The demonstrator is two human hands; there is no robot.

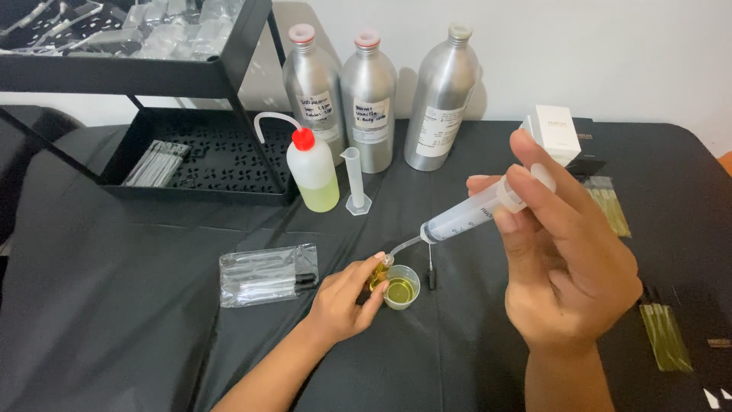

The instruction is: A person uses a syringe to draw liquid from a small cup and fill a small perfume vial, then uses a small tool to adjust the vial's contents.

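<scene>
We note right hand (568, 267) clenched round plastic syringe (480, 210), tilted, tip at small vial (379, 275). Left hand (345, 301) pinches vial upright on black table (114, 305), touching small cup (402, 288) of yellow liquid. Three aluminium bottles (370, 99) stand behind.

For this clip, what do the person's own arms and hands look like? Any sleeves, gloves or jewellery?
Both are bare: the left hand and the right hand wear no gloves, and no rings or watch show. The forearms are uncovered down to the frame edge, with no sleeve in view. The nails look short and unpainted.
</scene>
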